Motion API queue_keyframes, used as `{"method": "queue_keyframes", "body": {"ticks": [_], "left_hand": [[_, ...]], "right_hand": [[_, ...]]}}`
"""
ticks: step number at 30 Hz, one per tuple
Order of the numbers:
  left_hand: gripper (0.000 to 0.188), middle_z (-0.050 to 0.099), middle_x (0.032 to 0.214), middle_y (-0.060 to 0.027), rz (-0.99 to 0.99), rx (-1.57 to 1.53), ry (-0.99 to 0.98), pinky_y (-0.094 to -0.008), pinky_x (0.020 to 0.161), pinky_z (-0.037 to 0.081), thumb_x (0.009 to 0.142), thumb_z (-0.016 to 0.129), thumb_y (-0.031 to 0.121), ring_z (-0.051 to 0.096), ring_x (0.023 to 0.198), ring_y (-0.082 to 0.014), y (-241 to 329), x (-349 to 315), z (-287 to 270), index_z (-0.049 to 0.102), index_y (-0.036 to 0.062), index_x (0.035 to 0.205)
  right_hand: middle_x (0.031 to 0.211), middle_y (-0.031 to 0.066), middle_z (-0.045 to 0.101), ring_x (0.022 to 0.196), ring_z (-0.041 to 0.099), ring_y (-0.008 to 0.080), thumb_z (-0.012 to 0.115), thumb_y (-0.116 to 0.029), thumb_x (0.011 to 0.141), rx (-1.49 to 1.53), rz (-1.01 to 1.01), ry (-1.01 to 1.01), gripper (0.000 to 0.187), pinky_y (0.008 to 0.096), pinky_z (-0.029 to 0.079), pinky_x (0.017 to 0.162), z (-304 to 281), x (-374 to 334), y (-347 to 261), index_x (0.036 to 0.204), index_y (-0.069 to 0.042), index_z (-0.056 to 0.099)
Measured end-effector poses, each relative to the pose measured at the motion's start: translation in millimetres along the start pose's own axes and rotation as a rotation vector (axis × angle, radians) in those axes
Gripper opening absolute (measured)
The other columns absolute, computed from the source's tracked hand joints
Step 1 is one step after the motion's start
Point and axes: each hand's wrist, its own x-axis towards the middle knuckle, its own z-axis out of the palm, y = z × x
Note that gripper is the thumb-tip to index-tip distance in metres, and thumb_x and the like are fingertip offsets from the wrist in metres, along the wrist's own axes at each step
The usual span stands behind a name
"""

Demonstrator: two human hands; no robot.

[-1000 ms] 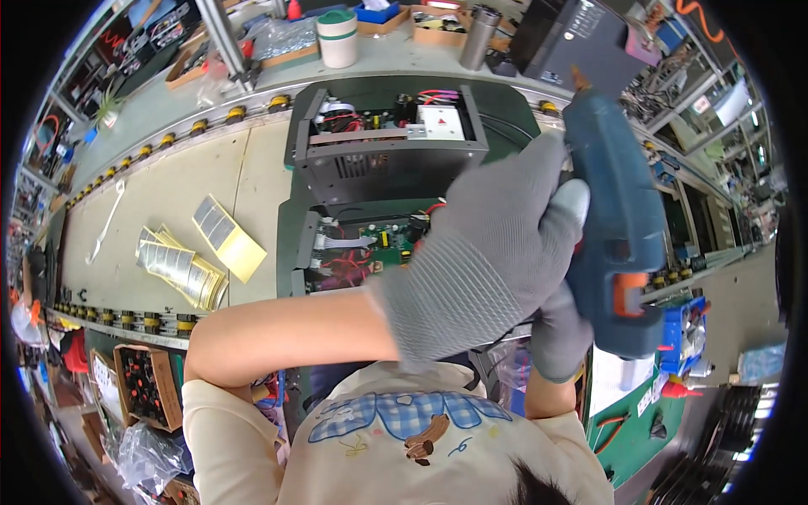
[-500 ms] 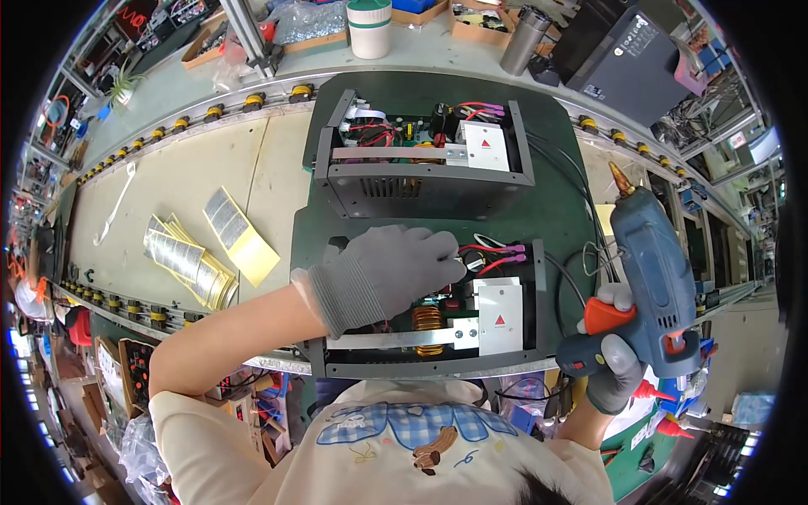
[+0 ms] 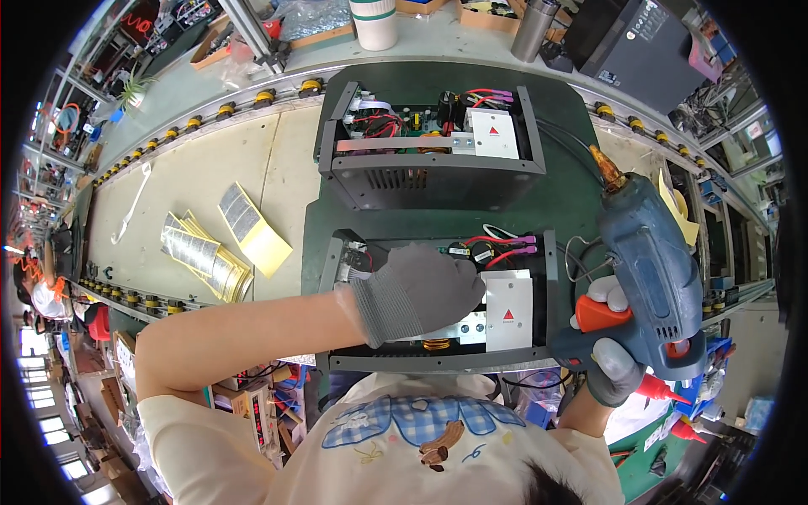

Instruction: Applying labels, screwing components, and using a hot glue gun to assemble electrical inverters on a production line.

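Note:
In its grey glove, my left hand [image 3: 425, 290] is over the middle of the nearer open metal case [image 3: 438, 362], fingers curled down, tips hidden. What they hold, if anything, does not show. The case has a white plate [image 3: 509, 313] with a red triangle, red wires [image 3: 505, 254], black capacitors and a copper coil [image 3: 437, 344], partly covered by the hand. To the right of the case, my gloved right hand [image 3: 613, 370] grips a blue hot glue gun [image 3: 655, 252], two fingers by its orange trigger [image 3: 603, 315]. Its brownish nozzle [image 3: 608, 168] points away from me, clear of the case.
A second, similar open case [image 3: 433, 187] stands farther back on the dark green mat [image 3: 337, 219]. Yellow-backed label strips [image 3: 206, 257] lie at left. Roller rails [image 3: 194, 124] edge the bench. A white cup [image 3: 374, 25] and a steel flask [image 3: 534, 32] stand behind. Dark cables run at right.
My left hand has moved right and toward me, over the metal bar and coil, uncovering the case's far left corner. The glue gun stays in my right hand. The whole view has shifted slightly.

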Motion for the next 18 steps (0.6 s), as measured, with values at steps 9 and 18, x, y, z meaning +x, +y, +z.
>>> {"method": "queue_keyframes", "body": {"ticks": [9, 18], "left_hand": [[0.016, 0.051, 0.079, 0.0004, 0.105, -0.119, 0.081, -0.0325, 0.068, 0.048, 0.080, 0.057, 0.018, 0.054, 0.076, -0.0168, -10.7, -15.7, -6.4, 0.058, 0.0112, 0.094], [0.022, 0.055, 0.095, -0.0083, -0.255, -0.182, -0.152, -0.0372, 0.072, 0.050, 0.082, 0.056, 0.014, 0.060, 0.087, -0.0259, -1.1, -16.3, -9.9, 0.061, 0.0120, 0.102]], "right_hand": [[0.101, 0.0136, 0.054, 0.091, 0.055, 0.0270, 0.072, -0.013, 0.061, -0.034, 0.073, -0.013, 0.060, 0.0370, 0.051, 0.067, -5.7, -11.1, -9.9, 0.115, 0.001, 0.050], [0.098, 0.0129, 0.053, 0.088, 0.055, 0.0262, 0.073, -0.017, 0.060, -0.067, 0.080, -0.003, 0.057, 0.0353, 0.052, 0.063, -8.5, -14.5, -6.5, 0.110, 0.000, 0.051]]}}
